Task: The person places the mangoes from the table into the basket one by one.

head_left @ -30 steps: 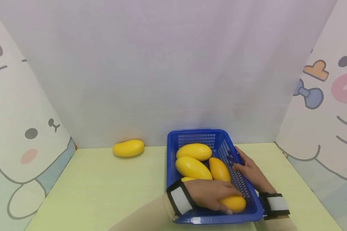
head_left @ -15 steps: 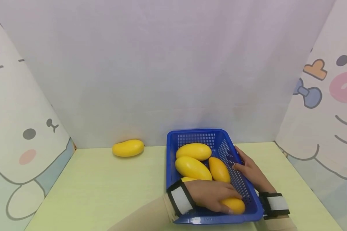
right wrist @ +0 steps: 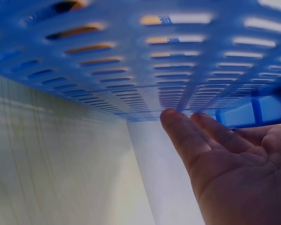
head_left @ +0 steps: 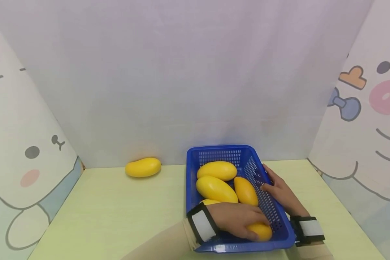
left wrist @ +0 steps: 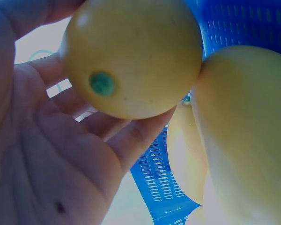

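A blue plastic basket (head_left: 191, 180) with slotted walls holds several yellow mangoes (head_left: 216, 189). Low in its near right corner, my left hand (head_left: 238, 218) grips a mango (head_left: 260, 232) from above. The left wrist view shows that mango's (left wrist: 136, 56) green stem spot, with the fingers curled round its far side and another mango (left wrist: 246, 126) touching it. My right hand (head_left: 282, 193) holds the basket's right rim, thumb over the inner side and fingers outside. From beneath, the right wrist view shows the right hand's (right wrist: 239, 164) fingertips against the slotted wall (right wrist: 145, 70).
A single mango (head_left: 143, 167) lies on the pale yellow-green table (head_left: 126, 206) at the back left, close to the grey-white back wall (head_left: 169, 90). Side panels with cartoon animals (head_left: 373, 137) flank the table.
The mango under my left hand has shifted very slightly left, and the hand's fingers with it. My right hand keeps its place on the rim.
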Motion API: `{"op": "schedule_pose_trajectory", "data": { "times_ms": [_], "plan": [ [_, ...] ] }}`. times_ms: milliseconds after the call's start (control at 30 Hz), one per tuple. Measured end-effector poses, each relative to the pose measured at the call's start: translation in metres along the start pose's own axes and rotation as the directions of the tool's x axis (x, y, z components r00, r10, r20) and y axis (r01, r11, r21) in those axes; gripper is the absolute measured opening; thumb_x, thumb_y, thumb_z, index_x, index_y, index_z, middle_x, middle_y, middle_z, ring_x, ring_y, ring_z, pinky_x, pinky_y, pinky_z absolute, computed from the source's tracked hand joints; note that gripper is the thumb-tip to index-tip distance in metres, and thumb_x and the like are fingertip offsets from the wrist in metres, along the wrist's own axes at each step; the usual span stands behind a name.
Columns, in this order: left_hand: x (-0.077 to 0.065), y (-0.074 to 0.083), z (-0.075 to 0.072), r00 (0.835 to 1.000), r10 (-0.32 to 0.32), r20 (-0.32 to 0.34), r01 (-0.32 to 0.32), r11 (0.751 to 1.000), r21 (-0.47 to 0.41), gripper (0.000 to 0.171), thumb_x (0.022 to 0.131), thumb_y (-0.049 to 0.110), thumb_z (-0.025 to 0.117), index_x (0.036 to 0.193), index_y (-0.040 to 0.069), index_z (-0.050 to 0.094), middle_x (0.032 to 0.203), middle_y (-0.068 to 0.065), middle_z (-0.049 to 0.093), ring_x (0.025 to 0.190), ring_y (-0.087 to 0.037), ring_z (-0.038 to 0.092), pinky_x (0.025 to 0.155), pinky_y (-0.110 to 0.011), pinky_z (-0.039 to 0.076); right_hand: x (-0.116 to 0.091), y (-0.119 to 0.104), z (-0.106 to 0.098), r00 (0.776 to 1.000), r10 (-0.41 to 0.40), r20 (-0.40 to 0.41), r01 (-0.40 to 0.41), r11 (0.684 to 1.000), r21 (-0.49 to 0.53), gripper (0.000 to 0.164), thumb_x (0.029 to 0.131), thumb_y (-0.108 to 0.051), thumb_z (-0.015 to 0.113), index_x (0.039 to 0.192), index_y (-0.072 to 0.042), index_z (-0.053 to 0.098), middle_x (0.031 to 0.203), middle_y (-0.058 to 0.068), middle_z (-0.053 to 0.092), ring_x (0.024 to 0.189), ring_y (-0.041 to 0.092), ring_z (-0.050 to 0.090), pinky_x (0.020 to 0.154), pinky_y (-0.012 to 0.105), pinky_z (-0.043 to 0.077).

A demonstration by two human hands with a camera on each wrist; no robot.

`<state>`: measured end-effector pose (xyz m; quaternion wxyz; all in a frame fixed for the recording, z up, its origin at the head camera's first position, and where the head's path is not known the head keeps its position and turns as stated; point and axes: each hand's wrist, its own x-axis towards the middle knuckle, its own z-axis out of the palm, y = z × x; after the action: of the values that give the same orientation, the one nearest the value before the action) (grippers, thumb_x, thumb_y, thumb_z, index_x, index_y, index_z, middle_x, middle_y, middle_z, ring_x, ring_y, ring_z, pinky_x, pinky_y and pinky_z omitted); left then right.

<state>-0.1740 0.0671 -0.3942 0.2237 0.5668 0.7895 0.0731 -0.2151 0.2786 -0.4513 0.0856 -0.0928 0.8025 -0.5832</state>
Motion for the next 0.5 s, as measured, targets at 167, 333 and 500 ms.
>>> {"op": "schedule_pose_trajectory", "data": {
  "times_ms": [167,333,500],
  "plan": [
    [-0.0001,0.0001,0.0003,1.000,-0.001,-0.003,0.001,1.000,-0.004,0.045,0.092,0.039,0.054,0.135,0.028,0.044,0.130,0.020,0.042,0.110,0.010,0.033,0.094,-0.010,0.025,0.0003,0.0006,-0.0002,1.000,-0.002,0.002,0.002,1.000,-0.002,0.075,0.090,-0.006,0.049,0.150,-0.025,0.008,0.148,0.019,0.024,0.111,0.042,0.047,0.077,0.047,0.050],
    [0.0008,-0.0003,0.0003,1.000,-0.003,0.005,0.003,1.000,-0.006,0.044,0.093,0.039,0.053,0.135,0.029,0.044,0.130,0.021,0.042,0.109,0.011,0.032,0.094,-0.009,0.024,0.0004,0.0005,-0.0003,1.000,0.004,0.005,-0.004,1.000,0.002,0.076,0.090,-0.006,0.049,0.150,-0.024,0.007,0.149,0.019,0.022,0.112,0.043,0.046,0.077,0.047,0.050],
    [0.0015,-0.0010,0.0002,1.000,0.002,0.011,-0.002,1.000,-0.013,0.044,0.093,0.039,0.053,0.135,0.030,0.044,0.130,0.021,0.042,0.110,0.011,0.032,0.094,-0.010,0.024,0.0004,-0.0004,-0.0005,1.000,0.004,0.004,-0.004,1.000,0.000,0.075,0.090,-0.005,0.048,0.150,-0.024,0.007,0.149,0.019,0.022,0.112,0.043,0.046,0.076,0.047,0.050]
  ]
}}
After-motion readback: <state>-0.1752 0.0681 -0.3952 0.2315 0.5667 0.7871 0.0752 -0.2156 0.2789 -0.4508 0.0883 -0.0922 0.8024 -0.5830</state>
